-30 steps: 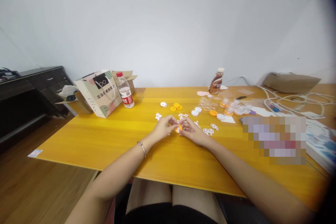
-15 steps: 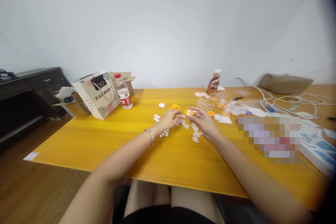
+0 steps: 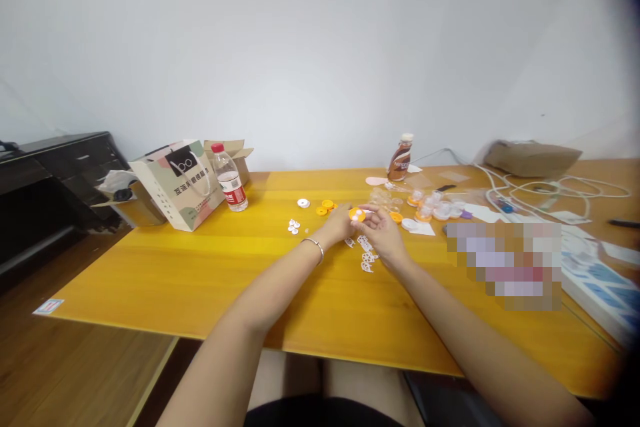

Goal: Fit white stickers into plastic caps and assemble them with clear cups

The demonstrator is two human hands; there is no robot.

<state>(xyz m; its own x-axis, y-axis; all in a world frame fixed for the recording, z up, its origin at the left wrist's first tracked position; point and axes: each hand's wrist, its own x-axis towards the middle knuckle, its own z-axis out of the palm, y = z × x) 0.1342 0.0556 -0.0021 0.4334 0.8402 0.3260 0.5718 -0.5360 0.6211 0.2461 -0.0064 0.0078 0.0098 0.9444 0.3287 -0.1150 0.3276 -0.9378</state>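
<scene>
Between my hands is a round orange piece (image 3: 357,215) with white parts in it. My right hand (image 3: 383,233) has its fingers closed on the piece's right edge. My left hand (image 3: 340,223) is at its left side, its fingertips mostly hidden behind the hand and the piece. White cut-out pieces (image 3: 367,257) lie on the table just below my hands. Beyond my left hand are several orange discs (image 3: 327,207) and a white disc (image 3: 303,203). Small white pieces (image 3: 293,227) lie to the left.
The yellow table (image 3: 200,280) holds a paper bag (image 3: 183,187), a water bottle (image 3: 231,180) and a brown drink bottle (image 3: 401,159). Clear and orange round pieces (image 3: 440,207) lie right of my hands. White cables (image 3: 565,187) and a brown package (image 3: 533,157) are farther right.
My left hand has moved right, up to the orange piece in my right hand. The view has shifted slightly.
</scene>
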